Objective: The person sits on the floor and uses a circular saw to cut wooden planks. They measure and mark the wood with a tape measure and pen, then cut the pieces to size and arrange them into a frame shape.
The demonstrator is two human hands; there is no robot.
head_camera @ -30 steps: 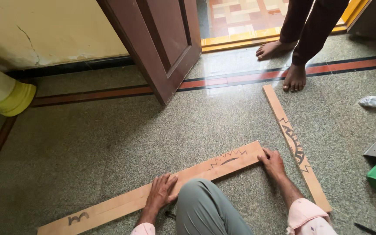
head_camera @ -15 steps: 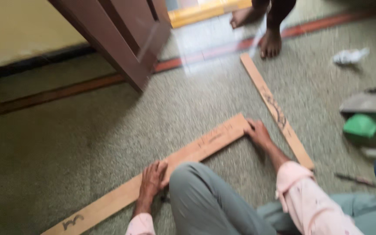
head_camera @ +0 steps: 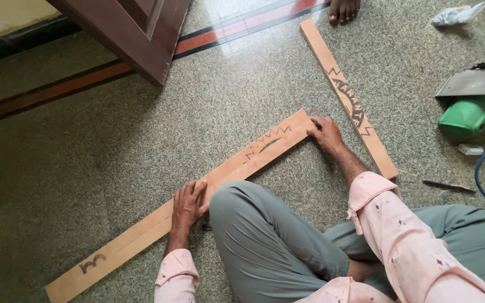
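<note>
Head view: person seated on speckled floor (head_camera: 85, 168), both hands on a long wooden plank (head_camera: 220, 174).

Left hand (head_camera: 188, 205) lies flat on the plank's middle, fingers spread, pressing, not gripping. Right hand (head_camera: 325, 133) sits at the plank's far end, fingers curled over the end edge. Plank lies flat on the floor, running diagonally from lower left to the right hand, dark scrawled marks near both ends. Second plank (head_camera: 348, 98) lies just beyond the right hand, angled away, black zigzag marking mid-length. Bent knee in grey trousers (head_camera: 259, 235) sits against the long plank. Green power saw (head_camera: 472, 106) at right edge, blue cable (head_camera: 481, 168) beside it, dark pencil (head_camera: 449, 186) nearby. Brown door (head_camera: 141, 33) top left; another person's bare foot (head_camera: 343, 8) at top; crumpled white wrapper (head_camera: 457, 14) top right.
</note>
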